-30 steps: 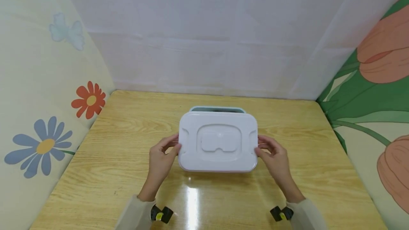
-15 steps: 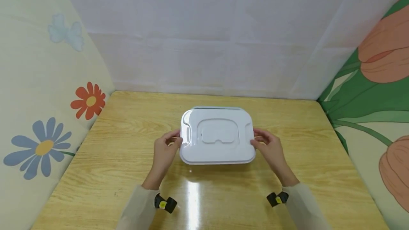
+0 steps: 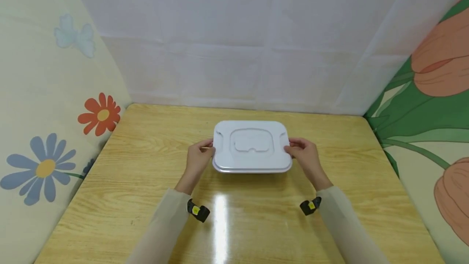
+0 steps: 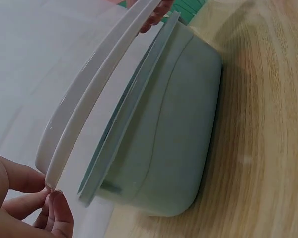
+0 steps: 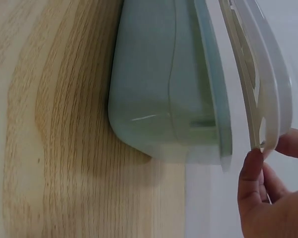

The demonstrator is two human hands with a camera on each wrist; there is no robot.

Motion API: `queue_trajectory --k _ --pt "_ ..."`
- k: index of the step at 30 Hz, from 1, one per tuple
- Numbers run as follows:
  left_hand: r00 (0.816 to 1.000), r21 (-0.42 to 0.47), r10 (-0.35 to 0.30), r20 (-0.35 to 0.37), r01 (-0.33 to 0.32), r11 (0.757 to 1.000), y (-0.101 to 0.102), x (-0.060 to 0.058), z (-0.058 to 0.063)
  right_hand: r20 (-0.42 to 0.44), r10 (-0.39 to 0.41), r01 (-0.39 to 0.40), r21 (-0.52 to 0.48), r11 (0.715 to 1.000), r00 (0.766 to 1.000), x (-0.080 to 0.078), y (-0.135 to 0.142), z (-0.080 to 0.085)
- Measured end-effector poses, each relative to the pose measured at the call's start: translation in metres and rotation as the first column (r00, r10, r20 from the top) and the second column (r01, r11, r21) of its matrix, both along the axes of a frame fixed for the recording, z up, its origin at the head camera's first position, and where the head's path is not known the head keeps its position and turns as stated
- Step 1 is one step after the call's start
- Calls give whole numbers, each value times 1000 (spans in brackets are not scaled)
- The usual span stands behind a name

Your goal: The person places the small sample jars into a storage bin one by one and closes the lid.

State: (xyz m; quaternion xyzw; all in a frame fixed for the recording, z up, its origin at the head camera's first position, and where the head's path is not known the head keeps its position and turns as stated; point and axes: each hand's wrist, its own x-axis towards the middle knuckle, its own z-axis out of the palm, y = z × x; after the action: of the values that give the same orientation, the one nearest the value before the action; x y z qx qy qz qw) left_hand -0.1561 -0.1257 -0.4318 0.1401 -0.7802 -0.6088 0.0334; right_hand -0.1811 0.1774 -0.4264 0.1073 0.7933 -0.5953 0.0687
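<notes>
A white rounded rectangular lid is held level between my two hands. My left hand pinches its left edge, thumb on top and fingers beneath. At the opposite edge my right hand pinches it the same way. Below the lid stands a pale green plastic tub on the table. Both wrist views show a gap between the lid and the tub's rim, so the two are apart. From the head view the lid covers the tub, and the tub's inside is hidden.
The wooden table stretches around the tub, with a bright light reflection near its front. A plain white cloth hangs behind. Flower-printed cloths stand at the left and the right.
Both hands have carried the lid away from me, toward the back of the table. The tub's back rim, visible behind the lid before, is now covered by it in the head view.
</notes>
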Motion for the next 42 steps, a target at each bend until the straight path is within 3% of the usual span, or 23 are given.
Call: queue_trajectory --k 11,34,42 --pt "999 -40 22 39 -21 999 5 -17 -8 29 -41 39 58 998 999 -16 -6 -7" --pt "998 -90 3 64 3 996 10 -20 -13 77 -62 55 88 995 995 -17 -8 -16" --pt "995 -66 15 97 -9 998 7 -20 -16 35 -81 77 96 992 996 -17 -11 -24"
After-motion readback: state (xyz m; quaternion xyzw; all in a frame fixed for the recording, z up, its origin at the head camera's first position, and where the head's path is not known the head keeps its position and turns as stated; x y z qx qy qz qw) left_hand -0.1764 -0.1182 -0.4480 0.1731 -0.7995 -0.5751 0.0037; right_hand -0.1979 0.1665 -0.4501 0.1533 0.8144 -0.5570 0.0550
